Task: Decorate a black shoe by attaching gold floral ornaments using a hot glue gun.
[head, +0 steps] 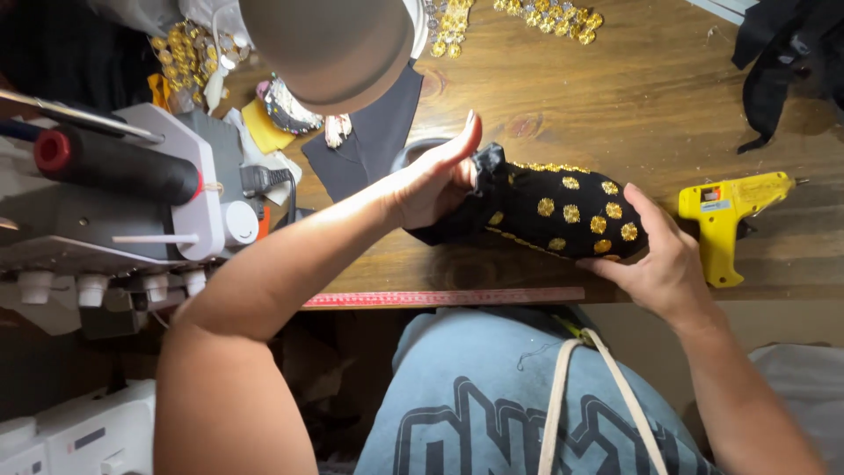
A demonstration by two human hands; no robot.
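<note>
Black fabric piece (549, 211) lies at the wooden table's (615, 97) front edge, already studded with gold sequins. Left hand (435, 180) grips its open end, right hand (659, 255) cups the toe; the glue gun (730, 215) rests just beside, loose sequins (549, 18) remain.

Black fabric piece (563, 215) showing gold sequin dots; glue gun (730, 215) glowing yellow; wooden table (651, 97) looking brown; ruler (444, 298) showing red.
</note>
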